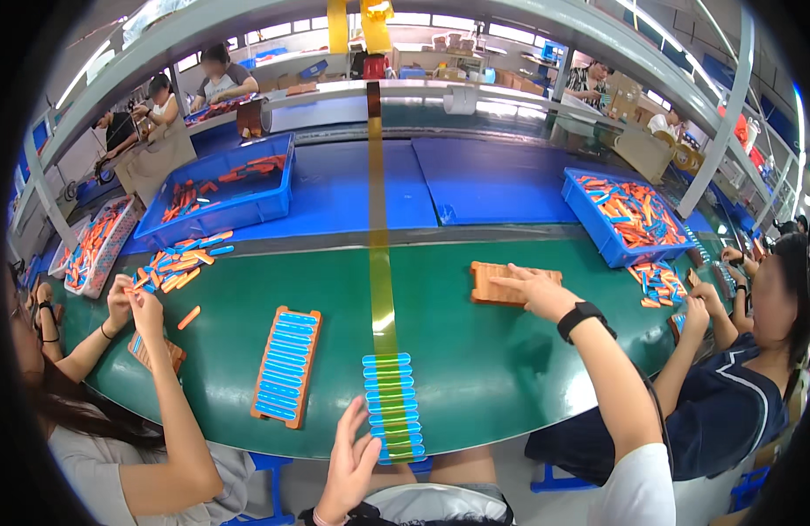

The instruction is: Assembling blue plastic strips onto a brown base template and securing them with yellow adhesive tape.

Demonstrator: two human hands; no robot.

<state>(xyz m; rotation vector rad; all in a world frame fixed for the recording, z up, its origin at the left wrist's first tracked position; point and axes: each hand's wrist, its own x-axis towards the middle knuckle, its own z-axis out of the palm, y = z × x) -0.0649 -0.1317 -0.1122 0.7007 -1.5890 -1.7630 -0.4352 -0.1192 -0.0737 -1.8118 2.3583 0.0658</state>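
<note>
- At the near edge of the green tabletop (449,368): one column of blue strips (401,408), laid crosswise one below another, yellow translucent tape (380,289) running lengthwise along their middle.
- Left hand (350,463): just left of the column, fingers spread and thumb apart; whether they touch the strips, cannot tell.
- Right hand (538,294): laid over an orange-brown tray (487,282), right of the tape, index finger stretched across its top; other fingers partly hidden, grip cannot be told. Black wristband (587,321) on this wrist.
- Second orange-brown tray (269,393): left of the column, slightly tilted in plan, filled with a row of blue strips.
- Loose orange and blue pieces (191,261): heaped at upper left, before a blue bin (221,226).
- Right-hand blue bin (591,225): full of similar pieces.
- Co-workers: one seated at either side, hands raised near small trays.
</note>
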